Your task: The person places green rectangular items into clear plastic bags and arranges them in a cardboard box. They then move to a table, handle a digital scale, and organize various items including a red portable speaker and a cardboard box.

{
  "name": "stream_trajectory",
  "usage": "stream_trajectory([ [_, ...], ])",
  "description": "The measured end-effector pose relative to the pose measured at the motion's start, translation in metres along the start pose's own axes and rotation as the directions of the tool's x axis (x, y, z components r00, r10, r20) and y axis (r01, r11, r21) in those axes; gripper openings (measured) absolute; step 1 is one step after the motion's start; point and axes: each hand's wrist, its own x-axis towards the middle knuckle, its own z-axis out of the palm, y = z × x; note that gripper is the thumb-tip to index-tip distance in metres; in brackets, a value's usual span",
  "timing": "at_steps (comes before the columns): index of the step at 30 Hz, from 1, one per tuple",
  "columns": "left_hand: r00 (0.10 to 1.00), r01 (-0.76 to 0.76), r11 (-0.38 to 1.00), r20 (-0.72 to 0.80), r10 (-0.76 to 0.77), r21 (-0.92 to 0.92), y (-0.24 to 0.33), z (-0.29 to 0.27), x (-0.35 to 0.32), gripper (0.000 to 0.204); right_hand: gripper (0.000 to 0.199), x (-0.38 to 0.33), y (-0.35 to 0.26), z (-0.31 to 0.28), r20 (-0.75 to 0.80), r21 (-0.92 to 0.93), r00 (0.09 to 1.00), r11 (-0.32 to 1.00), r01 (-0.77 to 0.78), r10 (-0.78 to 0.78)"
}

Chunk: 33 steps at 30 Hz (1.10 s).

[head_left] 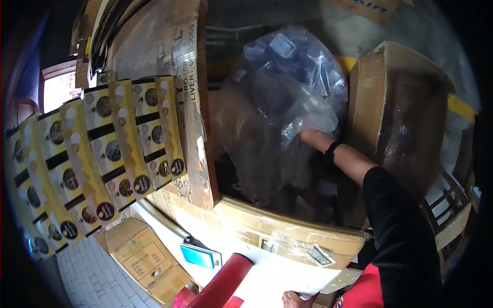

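Note:
My right hand [309, 136], in a black sleeve with a dark band at the wrist, reaches far forward into a large open cardboard carton [287, 224]. Its fingers are closed on a crumpled clear plastic bag [295, 77], which bulges up from the carton's dark inside. The fingertips are partly hidden in the film. Close to my body, at the lower edge, my left hand [297, 299] is cut off by the frame. Its fingers are curled, and what they hold, if anything, is hidden. A red sleeve [223, 281] lies to its left, beside a strongly overexposed white area.
Rows of yellow-and-white printed packaging [110, 154] stand at the left, beside a tall worn brown panel [197, 102]. A brown carton [149, 262] sits below them, near a blue-screened device [197, 255]. Another tall carton [403, 108] borders the bag at the right.

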Motion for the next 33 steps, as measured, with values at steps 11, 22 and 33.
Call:
stream_trajectory([
  [11, 0.818, -0.406, 0.859, -0.296, 0.494, 0.312, 0.013, -0.021, 0.001, 0.062, 0.017, -0.169, -0.001, -0.073, -0.131, 0.3, 0.99, 0.95, 0.086, -0.048],
  [22, 0.631, -0.718, 0.692, -0.49, 0.601, -0.076, -0.038, 0.023, -0.105, 0.05, 0.049, -0.55, -0.04, -0.115, 0.414, 0.907, 0.91, 0.069, -0.414, 0.025],
  [33, 0.853, -0.088, -0.146, -0.15, 0.499, -0.985, -0.284, 0.165, -0.246, 0.051, 0.05, -0.768, -0.143, 0.099, 0.984, 0.109, 0.012, 0.535, -0.838, -0.18],
])
